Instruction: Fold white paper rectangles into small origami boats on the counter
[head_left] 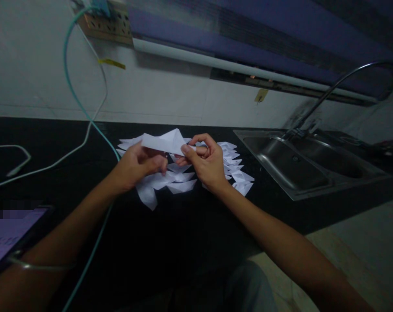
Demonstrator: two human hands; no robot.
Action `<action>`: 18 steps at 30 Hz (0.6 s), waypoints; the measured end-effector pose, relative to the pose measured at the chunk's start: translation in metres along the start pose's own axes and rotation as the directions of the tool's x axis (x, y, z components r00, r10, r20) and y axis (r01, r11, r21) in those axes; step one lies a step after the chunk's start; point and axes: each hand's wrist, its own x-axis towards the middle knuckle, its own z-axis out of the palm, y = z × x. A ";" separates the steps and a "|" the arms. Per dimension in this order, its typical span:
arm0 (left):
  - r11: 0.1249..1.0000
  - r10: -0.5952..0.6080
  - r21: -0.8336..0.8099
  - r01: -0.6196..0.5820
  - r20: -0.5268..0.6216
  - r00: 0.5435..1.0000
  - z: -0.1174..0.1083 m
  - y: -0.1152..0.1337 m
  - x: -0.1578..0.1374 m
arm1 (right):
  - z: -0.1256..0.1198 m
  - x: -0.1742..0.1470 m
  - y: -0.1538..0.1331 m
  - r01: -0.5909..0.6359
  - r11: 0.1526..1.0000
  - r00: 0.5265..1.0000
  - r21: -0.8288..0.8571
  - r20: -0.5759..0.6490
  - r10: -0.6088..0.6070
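A white folded paper boat (pixel 163 144) is held up above the dark countertop, its peak pointing upward. My right hand (pixel 208 164) pinches its right end between thumb and fingers. At the other end, my left hand (pixel 135 166) is curled round the paper's lower left edge, its thumb bent inward and some fingers hidden behind the sheet. Beneath and behind both hands lie several more white folded paper boats (pixel 180 186), close together and overlapping. Another cluster of these paper boats (pixel 230 158) extends to the right, past my right wrist.
A steel double sink (pixel 274 160) with a curved tap (pixel 336 84) is set into the black counter (pixel 190 234) at right. A teal cable (pixel 67 65) hangs from the wall power strip (pixel 108 24) and runs across the counter. A lit screen (pixel 13 232) lies at lower left.
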 end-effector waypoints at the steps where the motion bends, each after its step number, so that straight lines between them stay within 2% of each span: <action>1: 0.995 -0.032 0.096 0.028 0.034 0.999 0.003 0.002 -0.001 | 0.002 -0.002 0.000 -0.003 1.000 1.000 0.003 -0.003 0.003; 4: 0.950 -0.106 0.295 0.105 -0.012 0.994 0.010 0.011 -0.005 | 0.008 -0.006 0.000 -0.004 1.000 1.000 0.011 0.018 0.004; 6: 0.944 -0.091 0.318 0.084 0.007 0.996 0.011 0.014 -0.007 | 0.009 -0.008 0.000 0.000 1.000 0.999 0.019 0.036 -0.001; 9: 0.964 -0.059 0.263 0.035 0.081 0.995 0.009 0.015 -0.008 | 0.008 -0.008 -0.001 0.005 1.000 0.997 0.019 0.080 -0.007; 11: 0.971 -0.061 0.237 0.041 0.077 0.995 0.006 0.013 -0.008 | 0.006 -0.007 -0.001 0.002 1.000 0.993 0.010 0.119 -0.003; 14: 0.973 -0.079 0.217 0.080 -0.012 0.997 0.006 0.010 -0.007 | 0.004 -0.006 0.000 -0.003 1.000 0.989 0.004 0.149 0.002; 18: 0.987 -0.120 0.088 0.134 -0.153 0.981 0.008 0.007 -0.002 | 0.006 -0.006 0.002 -0.001 1.000 0.990 -0.005 0.141 0.002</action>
